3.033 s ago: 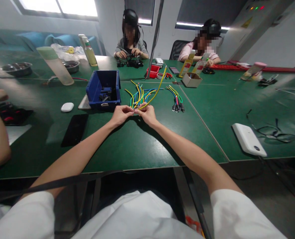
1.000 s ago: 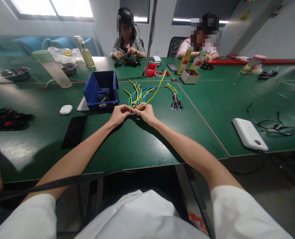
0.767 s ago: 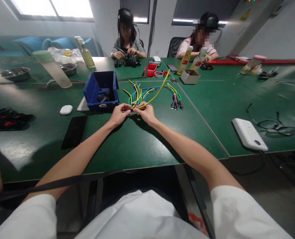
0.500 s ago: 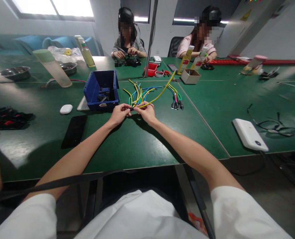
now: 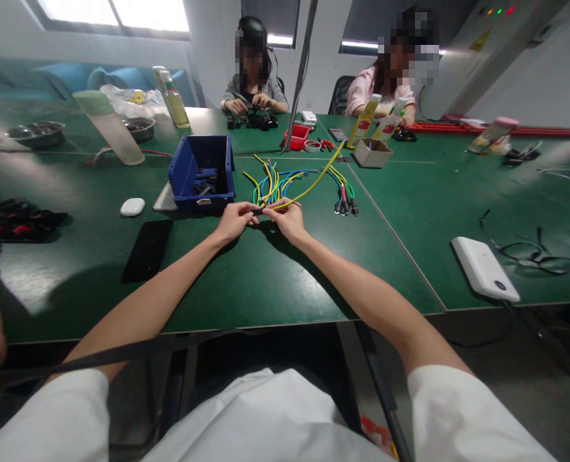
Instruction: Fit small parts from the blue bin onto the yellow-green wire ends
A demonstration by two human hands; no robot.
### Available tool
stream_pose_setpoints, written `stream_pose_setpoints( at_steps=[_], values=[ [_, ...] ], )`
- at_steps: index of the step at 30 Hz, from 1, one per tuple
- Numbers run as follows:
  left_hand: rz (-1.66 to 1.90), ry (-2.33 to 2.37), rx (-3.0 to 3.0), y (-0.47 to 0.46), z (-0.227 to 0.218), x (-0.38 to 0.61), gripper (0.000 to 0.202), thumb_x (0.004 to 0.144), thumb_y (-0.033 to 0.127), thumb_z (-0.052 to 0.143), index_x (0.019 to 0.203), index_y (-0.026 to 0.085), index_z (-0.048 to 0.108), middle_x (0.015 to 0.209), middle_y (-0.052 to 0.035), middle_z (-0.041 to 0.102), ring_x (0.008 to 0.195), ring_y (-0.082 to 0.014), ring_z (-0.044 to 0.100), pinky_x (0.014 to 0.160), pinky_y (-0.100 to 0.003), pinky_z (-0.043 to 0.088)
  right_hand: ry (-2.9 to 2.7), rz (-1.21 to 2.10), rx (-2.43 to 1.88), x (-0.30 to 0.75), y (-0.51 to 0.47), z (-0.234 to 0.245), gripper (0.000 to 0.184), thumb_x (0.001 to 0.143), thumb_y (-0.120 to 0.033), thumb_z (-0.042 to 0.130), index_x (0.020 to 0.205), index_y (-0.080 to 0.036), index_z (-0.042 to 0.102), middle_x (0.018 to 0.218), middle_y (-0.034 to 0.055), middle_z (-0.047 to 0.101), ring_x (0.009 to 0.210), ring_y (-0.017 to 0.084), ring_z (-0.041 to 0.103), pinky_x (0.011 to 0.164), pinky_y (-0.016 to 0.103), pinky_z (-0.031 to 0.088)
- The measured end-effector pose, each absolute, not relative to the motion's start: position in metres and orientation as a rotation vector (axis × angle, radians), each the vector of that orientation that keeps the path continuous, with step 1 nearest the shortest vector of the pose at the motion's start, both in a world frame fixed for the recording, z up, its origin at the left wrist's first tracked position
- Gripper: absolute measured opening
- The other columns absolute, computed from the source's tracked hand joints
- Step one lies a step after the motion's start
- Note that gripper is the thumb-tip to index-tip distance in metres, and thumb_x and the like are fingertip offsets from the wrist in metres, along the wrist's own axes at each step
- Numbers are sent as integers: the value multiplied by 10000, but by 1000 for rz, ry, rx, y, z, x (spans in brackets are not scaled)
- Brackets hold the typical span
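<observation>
My left hand pinches a short black sleeve at one end of a yellow wire. My right hand grips that wire close to the sleeve, and its free length curves up to the right. The two hands almost touch just above the table, and fingers hide part of the sleeve. Right behind them lies a loose bunch of yellow, blue and green wires. Farther right rests a smaller bundle of wires with black-sleeved ends. A blue bin holding small black pieces stands left of the wires.
On the green table lie a black phone, a white case, a white power bank and glasses. A small box, a red bin and bottles stand farther back. Two people work across the table.
The view has shifted slightly, so the scene sits a little farther right. Both hands keep their hold on the sleeve and the yellow wire, with hardly any movement.
</observation>
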State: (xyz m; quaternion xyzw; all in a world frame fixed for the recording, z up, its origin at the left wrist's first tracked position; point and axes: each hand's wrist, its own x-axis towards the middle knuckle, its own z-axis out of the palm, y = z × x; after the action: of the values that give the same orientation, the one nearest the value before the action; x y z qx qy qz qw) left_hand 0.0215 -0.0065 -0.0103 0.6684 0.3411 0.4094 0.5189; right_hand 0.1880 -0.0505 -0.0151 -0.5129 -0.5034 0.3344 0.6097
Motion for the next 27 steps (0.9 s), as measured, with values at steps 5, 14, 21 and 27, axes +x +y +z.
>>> stream_pose_setpoints(
  at_steps=[5, 14, 21, 27],
  values=[
    [992, 817, 1589, -6, -11, 22, 293, 633, 173, 600, 901, 123, 707, 722, -42, 702, 613, -153, 662, 613, -271, 497, -1178, 758, -1217, 188, -50, -15, 292, 628, -403, 794, 716, -205, 598, 741, 13, 702, 672, 157, 657, 622, 267, 521],
    [1001, 809, 1567, -10, -5, 23, 282, 631, 169, 592, 884, 125, 708, 715, -40, 702, 620, -149, 653, 615, -268, 486, -1177, 766, -1211, 189, -51, -15, 299, 623, -409, 795, 715, -206, 595, 750, 18, 705, 685, 160, 661, 640, 275, 528],
    [993, 813, 1613, -8, -9, 22, 313, 645, 159, 576, 924, 126, 714, 707, -35, 698, 629, -141, 645, 624, -262, 478, -1197, 794, -1172, 190, -52, -14, 276, 646, -413, 782, 729, -197, 632, 749, 27, 703, 591, 131, 603, 561, 255, 490],
    [989, 832, 1629, -7, -11, 22, 308, 652, 169, 579, 924, 125, 715, 722, -40, 697, 632, -147, 647, 636, -279, 484, -1204, 794, -1212, 189, -53, -12, 272, 644, -413, 780, 729, -194, 642, 742, 27, 700, 609, 136, 613, 551, 251, 496]
  ],
)
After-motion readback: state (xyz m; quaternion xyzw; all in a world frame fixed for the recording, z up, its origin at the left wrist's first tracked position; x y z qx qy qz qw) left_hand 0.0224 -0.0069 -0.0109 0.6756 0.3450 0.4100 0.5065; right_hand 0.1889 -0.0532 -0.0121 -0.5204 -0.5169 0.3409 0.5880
